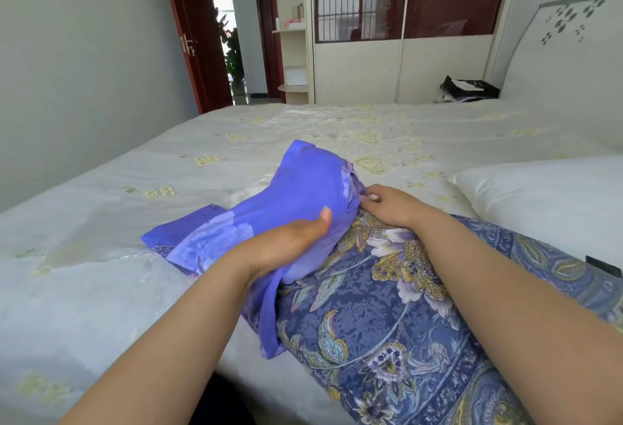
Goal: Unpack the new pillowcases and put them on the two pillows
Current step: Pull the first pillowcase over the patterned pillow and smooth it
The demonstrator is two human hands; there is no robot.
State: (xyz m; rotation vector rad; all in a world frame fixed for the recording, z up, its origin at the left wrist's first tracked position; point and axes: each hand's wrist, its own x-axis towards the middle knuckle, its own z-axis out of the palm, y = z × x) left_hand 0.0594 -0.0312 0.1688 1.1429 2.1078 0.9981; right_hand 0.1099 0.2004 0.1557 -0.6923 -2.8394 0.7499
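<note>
Head view shows us bent over the bed (101,222), working a pillowcase (303,185) onto the first pillow (387,306). Our left hand (290,239) cups the covered end, thumb up on top and fingers curled underneath out of sight, so it seems to grip pillow and cloth together. Our right hand (394,203) rests on the patterned pillow, fingertips pinching the gathered edge of the pillowcase.

We judge the task to be near its middle at best. The purple pillowcase is unpacked and covers only the far end of this pillow; most of the paisley length towards us is bare, and loose cloth trails onto the bed at the left. A white pillow (546,198) lies just beside it on the right, with no new cover. We cannot see a second pillowcase.
</note>
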